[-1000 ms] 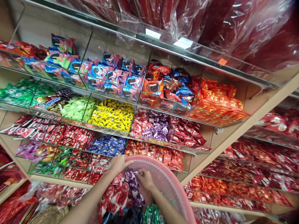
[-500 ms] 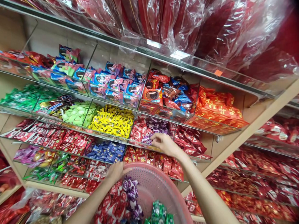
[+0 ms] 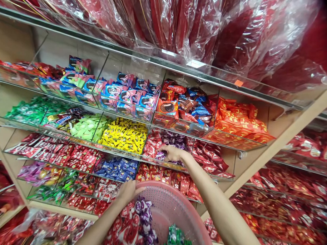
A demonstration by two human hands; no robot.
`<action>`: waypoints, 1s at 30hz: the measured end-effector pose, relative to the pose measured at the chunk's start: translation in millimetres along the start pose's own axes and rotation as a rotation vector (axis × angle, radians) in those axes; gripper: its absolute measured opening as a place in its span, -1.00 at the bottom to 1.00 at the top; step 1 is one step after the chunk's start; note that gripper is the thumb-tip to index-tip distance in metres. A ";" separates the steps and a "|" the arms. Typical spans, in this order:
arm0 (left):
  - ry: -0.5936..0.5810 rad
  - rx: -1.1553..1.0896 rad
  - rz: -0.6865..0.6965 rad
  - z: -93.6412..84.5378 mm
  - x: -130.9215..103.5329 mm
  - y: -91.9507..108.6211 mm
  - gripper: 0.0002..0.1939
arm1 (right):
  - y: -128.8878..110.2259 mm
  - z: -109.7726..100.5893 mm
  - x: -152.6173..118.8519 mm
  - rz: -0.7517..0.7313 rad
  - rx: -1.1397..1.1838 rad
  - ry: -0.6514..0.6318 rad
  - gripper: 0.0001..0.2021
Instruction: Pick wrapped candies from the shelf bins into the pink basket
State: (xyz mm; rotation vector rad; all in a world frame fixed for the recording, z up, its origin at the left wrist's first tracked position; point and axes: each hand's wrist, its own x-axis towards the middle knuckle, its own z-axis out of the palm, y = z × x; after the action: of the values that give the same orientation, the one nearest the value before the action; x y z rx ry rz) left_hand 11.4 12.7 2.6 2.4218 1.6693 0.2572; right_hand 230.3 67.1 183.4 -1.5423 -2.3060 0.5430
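Note:
My left hand (image 3: 128,192) is closed over the far rim of a pink perforated plastic basket (image 3: 186,205). Red-wrapped candies (image 3: 126,226), purple-and-white wrapped candies (image 3: 145,218) and green-wrapped candies (image 3: 177,239) lie inside it. Above the basket, my right hand (image 3: 173,153) reaches over the clear front edge of a shelf compartment. Its fingers are bent and apart, at the purple-wrapped candies (image 3: 175,139) and beside the red-and-white candies (image 3: 152,141). I see nothing held in it, though part of the fingertips is hard to make out.
Clear dividers split the shelves. Yellow-wrapped candies (image 3: 124,135) sit left of my right hand, red packets (image 3: 205,154) to its right. Cookie packets (image 3: 168,106) and orange packets (image 3: 241,118) fill the shelf above. Plastic-wrapped red items (image 3: 199,27) hang over the top glass edge.
My right hand has moved slightly left and into the candy compartment, its fingers now reaching among the wrapped candies. My left hand stays on the basket rim. The view has shifted a little.

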 end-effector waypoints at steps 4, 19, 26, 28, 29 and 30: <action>-0.002 -0.008 -0.003 -0.6 1.3 0.3 -0.35 | 3.4 0.2 0.4 -0.044 0.061 0.093 -0.53; -0.003 -0.004 -0.011 0.4 -0.1 0.6 -0.34 | -18.2 2.9 -4.4 0.070 -0.449 -0.090 -0.49; 0.013 0.016 -0.015 2.6 -0.2 -0.3 -0.34 | -31.1 0.5 -6.5 0.172 -0.537 -0.113 -0.48; 0.015 0.015 -0.012 3.4 0.2 -0.7 -0.33 | -37.6 -0.5 -8.6 0.192 -0.558 -0.104 -0.46; 0.020 0.017 -0.010 3.9 0.4 -1.0 -0.33 | -40.8 -0.8 -9.8 0.208 -0.573 -0.095 -0.44; 0.026 0.018 -0.007 4.4 0.6 -1.4 -0.32 | -43.7 -1.1 -11.0 0.226 -0.589 -0.084 -0.42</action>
State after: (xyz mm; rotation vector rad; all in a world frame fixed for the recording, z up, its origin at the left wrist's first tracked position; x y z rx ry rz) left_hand 11.5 13.5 -2.0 2.4358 1.6976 0.2746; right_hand 199.5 41.9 204.6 -2.0898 -2.5078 -0.0436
